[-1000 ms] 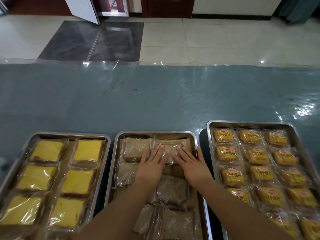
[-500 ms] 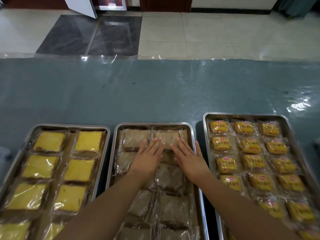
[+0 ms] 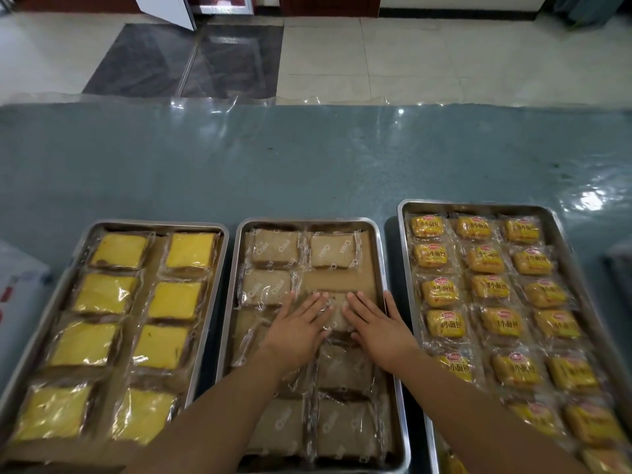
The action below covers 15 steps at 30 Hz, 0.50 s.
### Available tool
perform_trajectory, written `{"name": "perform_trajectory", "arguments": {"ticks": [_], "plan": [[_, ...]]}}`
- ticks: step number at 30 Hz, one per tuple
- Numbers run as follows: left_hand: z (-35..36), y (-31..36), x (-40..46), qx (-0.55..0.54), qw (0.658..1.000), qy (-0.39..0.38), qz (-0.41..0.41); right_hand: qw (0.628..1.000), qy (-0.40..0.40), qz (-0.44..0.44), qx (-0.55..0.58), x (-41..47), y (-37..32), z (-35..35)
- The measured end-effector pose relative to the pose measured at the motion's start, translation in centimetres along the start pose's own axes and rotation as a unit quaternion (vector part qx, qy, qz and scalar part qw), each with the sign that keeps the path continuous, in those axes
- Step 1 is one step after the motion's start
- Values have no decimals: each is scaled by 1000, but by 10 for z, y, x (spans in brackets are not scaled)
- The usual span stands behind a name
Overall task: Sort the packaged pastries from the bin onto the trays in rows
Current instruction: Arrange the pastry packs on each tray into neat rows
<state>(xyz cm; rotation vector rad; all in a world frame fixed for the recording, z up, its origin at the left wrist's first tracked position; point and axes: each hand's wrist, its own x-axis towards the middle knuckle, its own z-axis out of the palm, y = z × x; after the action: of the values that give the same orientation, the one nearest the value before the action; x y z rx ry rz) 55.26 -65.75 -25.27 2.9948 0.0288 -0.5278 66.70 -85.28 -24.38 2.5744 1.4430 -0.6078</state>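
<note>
Left hand (image 3: pixel 295 331) and right hand (image 3: pixel 378 328) press flat, fingers straight, gripping nothing, on a brown cake (image 3: pixel 333 311) in the middle tray (image 3: pixel 379 241); yellow cakes (image 3: pixel 119 249) fill the left tray (image 3: pixel 61 271); small buns (image 3: pixel 492 289) fill the right tray (image 3: pixel 400 213).

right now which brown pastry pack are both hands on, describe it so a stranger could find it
Find the middle steel tray of three. In its right column, below a bare paper gap, lies the clear-wrapped brown pastry pack. Unlike its neighbours, the left hand and right hand press flat on it.

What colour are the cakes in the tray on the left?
The cakes are bright yellow, wrapped in clear plastic, seen in the head view.
</note>
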Motion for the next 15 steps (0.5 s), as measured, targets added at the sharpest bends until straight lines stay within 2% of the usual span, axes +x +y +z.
{"name": "perform_trajectory", "arguments": {"ticks": [15], "plan": [[-3,-20,30,0,1000,-14,-15,1000,0,11,-14,34,15,-7]]}}
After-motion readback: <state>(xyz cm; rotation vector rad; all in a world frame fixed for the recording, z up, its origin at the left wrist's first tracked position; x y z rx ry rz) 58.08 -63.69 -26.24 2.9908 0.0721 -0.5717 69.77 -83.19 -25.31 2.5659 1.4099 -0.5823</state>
